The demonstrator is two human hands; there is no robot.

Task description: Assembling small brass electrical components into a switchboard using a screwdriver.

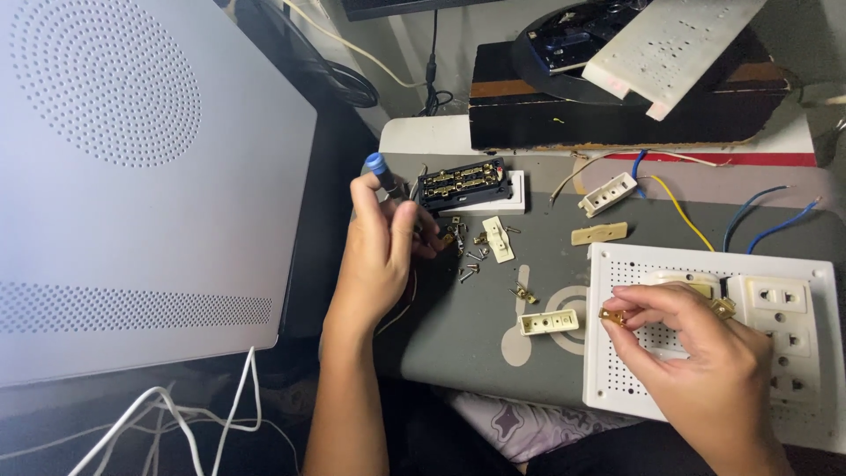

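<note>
My left hand (381, 251) grips a screwdriver with a blue-tipped handle (379, 169), close to a black switch block with brass terminals (463, 183). My right hand (696, 353) pinches a small brass contact piece (612, 315) over a white perforated switchboard (617, 370) fitted with white sockets (780, 330). Loose screws and brass bits (470, 256) lie on the grey work surface (476, 344) between the two hands.
A large white perforated panel (132, 176) fills the left. Small cream plastic housings (549, 322) (606, 195) lie on the surface. Yellow (683, 211) and blue wires (767, 220) run from the right. A black box (617, 106) with a white board on top stands behind. White cables (176, 414) hang below.
</note>
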